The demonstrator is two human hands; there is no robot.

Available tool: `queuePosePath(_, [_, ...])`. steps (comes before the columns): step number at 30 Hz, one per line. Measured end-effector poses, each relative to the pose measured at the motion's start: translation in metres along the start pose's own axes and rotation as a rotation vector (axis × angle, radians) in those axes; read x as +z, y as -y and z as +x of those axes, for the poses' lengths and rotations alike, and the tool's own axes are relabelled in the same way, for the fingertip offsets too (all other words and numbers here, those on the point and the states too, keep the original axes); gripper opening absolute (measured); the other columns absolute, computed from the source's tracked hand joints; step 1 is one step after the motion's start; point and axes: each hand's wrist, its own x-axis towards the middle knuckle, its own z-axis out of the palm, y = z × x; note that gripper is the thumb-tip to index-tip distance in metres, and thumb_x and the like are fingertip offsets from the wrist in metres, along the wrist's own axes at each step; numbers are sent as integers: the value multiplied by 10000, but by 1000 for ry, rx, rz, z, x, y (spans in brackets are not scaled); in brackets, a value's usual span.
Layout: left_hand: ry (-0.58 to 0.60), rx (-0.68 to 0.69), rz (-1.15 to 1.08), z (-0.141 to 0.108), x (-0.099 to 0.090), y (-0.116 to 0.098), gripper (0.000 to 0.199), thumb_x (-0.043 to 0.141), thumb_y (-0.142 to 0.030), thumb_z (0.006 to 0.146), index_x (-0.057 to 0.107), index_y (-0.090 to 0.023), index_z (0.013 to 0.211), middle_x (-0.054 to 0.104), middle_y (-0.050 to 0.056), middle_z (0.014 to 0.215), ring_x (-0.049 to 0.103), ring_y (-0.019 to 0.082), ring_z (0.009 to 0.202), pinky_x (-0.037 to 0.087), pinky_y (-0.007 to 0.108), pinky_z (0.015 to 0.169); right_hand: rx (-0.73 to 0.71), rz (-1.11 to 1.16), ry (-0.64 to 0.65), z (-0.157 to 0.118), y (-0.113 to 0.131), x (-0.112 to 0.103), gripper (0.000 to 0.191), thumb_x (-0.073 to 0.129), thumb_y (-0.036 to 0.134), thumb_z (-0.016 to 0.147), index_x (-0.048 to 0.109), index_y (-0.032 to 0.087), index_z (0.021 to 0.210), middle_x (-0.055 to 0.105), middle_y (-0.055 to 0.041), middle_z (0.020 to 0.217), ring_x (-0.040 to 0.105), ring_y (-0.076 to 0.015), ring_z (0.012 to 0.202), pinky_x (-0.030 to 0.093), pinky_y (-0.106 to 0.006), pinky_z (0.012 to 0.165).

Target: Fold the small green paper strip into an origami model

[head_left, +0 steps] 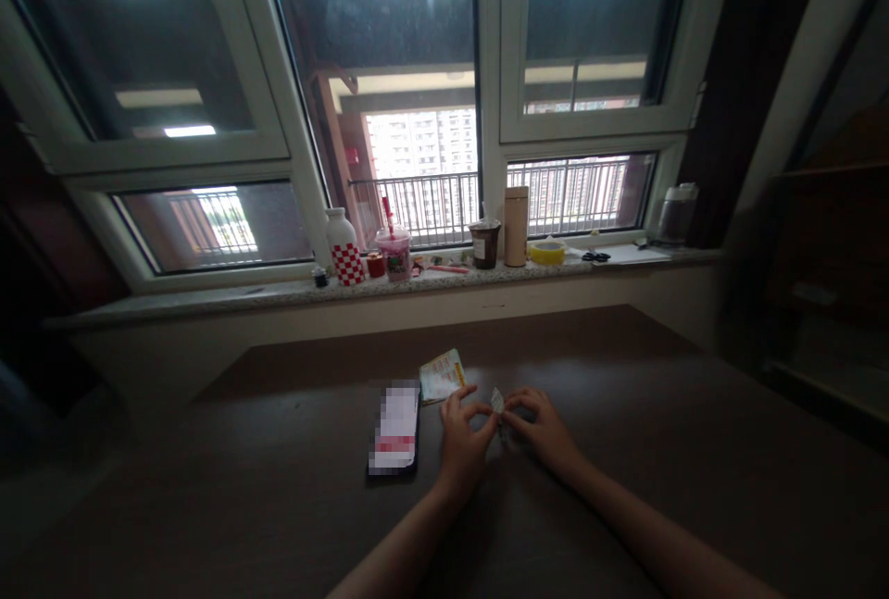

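A small pale paper-like piece (pixel 497 400) with faint markings stands up between my fingertips over the dark table. My left hand (pixel 464 437) pinches its left side between thumb and index finger, with the other fingers raised. From the right, my right hand (pixel 545 432) pinches it with thumb and fingertips almost touching the left ones. Exactly what the piece is cannot be made out. Just beyond my left fingers lies a flat printed packet (pixel 441 375), white with yellow and red print. Left of that hand rests a phone (pixel 395 430), screen up and partly blurred.
The brown table (pixel 278 506) runs toward the window wall. On the stone sill (pixel 292 297) stand a checkered bottle (pixel 347 252), a pink drink cup (pixel 394 255), a dark cup (pixel 484 245), a tan flask (pixel 516 227), yellow tape (pixel 547 253), scissors (pixel 595 256) and a clear jug (pixel 677 215).
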Motion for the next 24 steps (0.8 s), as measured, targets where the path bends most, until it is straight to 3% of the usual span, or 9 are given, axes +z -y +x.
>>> queuePosePath(12, [176,9,-111,11,-1,10,86,694,-304,721,727,-228,743,440,70,1314,384,279,1265,280,463,1093,33,153,130,5,-8,-6,226,637,452,736,699,235,724,640,-59,1017,516,-256,1102,339,-414,1008])
queuePosePath(19, [76,-15,-120,9,1,15,90,688,-293,734,703,-206,724,494,76,1210,430,254,1226,289,444,1091,15,141,72,8,-15,-4,288,668,502,711,702,216,717,639,-65,950,561,-247,1004,375,-404,957])
queuePosePath(24, [127,13,-111,9,0,12,35,697,-244,720,709,-211,722,474,72,1255,405,272,1243,278,472,1091,23,137,131,7,-13,-6,265,661,492,717,712,232,728,625,-61,991,530,-254,1061,346,-409,993])
